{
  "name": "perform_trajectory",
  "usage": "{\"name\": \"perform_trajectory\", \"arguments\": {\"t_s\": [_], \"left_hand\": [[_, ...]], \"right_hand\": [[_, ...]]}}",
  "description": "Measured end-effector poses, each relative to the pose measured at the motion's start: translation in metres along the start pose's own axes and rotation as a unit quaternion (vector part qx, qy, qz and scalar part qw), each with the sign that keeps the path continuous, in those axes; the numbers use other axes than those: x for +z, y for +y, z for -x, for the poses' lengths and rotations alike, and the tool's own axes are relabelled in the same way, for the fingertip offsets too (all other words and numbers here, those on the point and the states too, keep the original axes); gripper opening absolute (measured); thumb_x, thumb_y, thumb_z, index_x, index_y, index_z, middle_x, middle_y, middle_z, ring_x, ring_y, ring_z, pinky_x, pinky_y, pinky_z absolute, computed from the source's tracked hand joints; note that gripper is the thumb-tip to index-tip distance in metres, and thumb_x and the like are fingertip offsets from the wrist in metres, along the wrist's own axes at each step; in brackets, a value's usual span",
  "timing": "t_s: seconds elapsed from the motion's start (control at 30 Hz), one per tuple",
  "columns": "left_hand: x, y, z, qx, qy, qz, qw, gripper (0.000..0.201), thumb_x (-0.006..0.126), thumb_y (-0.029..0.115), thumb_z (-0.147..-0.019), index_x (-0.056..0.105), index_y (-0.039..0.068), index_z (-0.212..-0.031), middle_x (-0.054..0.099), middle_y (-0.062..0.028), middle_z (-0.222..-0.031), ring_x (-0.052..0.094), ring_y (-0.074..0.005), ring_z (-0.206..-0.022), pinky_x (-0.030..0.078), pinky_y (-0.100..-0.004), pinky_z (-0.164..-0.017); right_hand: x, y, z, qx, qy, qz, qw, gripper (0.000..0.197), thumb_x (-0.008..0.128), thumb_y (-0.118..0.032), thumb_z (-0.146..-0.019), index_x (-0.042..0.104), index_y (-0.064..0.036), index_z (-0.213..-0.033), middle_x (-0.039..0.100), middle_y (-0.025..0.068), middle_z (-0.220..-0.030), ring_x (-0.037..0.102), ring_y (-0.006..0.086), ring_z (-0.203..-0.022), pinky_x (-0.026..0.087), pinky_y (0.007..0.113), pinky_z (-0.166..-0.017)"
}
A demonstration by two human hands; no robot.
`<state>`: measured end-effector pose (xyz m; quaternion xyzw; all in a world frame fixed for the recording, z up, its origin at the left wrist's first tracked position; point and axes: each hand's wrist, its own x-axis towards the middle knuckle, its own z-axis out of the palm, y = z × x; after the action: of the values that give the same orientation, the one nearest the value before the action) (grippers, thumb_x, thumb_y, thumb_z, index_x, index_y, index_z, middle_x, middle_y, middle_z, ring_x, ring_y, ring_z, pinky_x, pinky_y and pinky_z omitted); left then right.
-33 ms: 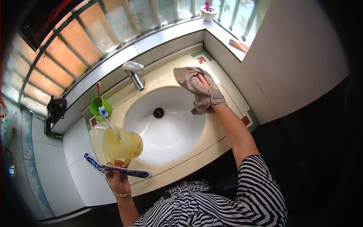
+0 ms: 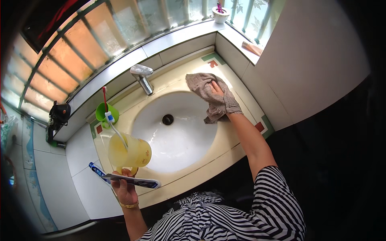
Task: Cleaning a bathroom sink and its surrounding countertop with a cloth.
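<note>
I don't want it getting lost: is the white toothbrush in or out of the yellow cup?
In: the white toothbrush has its handle inside the yellow cup, and its head sticks out past the rim.

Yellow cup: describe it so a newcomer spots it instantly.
Find the white oval basin; at its lower-left edge, the left hand holds the yellow cup. A white toothbrush leans out of it. Its pale yellow body sets it apart from the bright green cup just beyond, which holds a red toothbrush.
</note>
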<state>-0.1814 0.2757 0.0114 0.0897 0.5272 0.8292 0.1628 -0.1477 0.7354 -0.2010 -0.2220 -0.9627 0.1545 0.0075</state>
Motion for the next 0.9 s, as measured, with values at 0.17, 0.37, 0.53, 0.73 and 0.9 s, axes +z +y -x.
{"name": "perform_trajectory", "arguments": {"t_s": [0.17,0.37,0.53,0.73,0.9], "left_hand": [[-0.021,0.007,0.005,-0.012,-0.010,0.021,1.000,0.020,0.066,0.016,-0.079,0.048,0.007,-0.086,0.050,-0.0057,-0.082,0.047,-0.0177,-0.080,0.039,-0.0343,-0.079],[-0.046,0.009,0.012,-0.024,-0.020,0.038,0.999,0.021,0.066,0.013,-0.079,0.052,0.005,-0.093,0.054,-0.0065,-0.087,0.051,-0.0176,-0.083,0.041,-0.0313,-0.078],[-0.059,0.006,0.014,-0.027,-0.010,0.032,0.999,0.022,0.065,0.013,-0.079,0.054,0.006,-0.096,0.056,-0.0075,-0.090,0.052,-0.0169,-0.082,0.041,-0.0303,-0.077],[-0.061,0.004,0.010,-0.038,-0.014,0.012,0.999,0.021,0.065,0.012,-0.079,0.054,0.005,-0.095,0.056,-0.0070,-0.089,0.051,-0.0158,-0.082,0.041,-0.0286,-0.076],[-0.060,0.004,0.018,-0.019,0.006,-0.010,1.000,0.021,0.066,0.011,-0.079,0.054,0.005,-0.095,0.054,-0.0065,-0.089,0.048,-0.0166,-0.083,0.039,-0.0290,-0.077]], "right_hand": [[0.010,0.008,0.084,-0.016,0.034,-0.011,0.999,0.068,0.048,-0.038,-0.081,0.021,-0.0167,-0.139,0.013,0.0032,-0.146,0.017,0.0282,-0.133,0.015,0.040,-0.109],[-0.013,-0.038,0.195,-0.005,0.066,0.020,0.998,0.073,0.053,-0.032,-0.078,0.020,-0.0046,-0.138,0.017,0.0100,-0.144,0.021,0.0291,-0.131,0.019,0.040,-0.108],[-0.001,-0.065,0.247,0.039,0.082,0.023,0.996,0.071,0.052,-0.028,-0.079,0.021,0.0004,-0.136,0.020,0.0147,-0.142,0.020,0.0302,-0.132,0.019,0.040,-0.107],[-0.003,-0.028,0.212,0.102,0.071,0.024,0.992,0.069,0.049,-0.035,-0.080,0.022,-0.0058,-0.137,0.017,0.0207,-0.141,0.020,0.0369,-0.130,0.019,0.045,-0.106],[-0.012,0.005,0.149,0.140,0.041,0.126,0.981,0.069,0.049,-0.037,-0.081,0.024,-0.0058,-0.137,0.016,0.0193,-0.143,0.016,0.0322,-0.133,0.015,0.041,-0.108]]}}
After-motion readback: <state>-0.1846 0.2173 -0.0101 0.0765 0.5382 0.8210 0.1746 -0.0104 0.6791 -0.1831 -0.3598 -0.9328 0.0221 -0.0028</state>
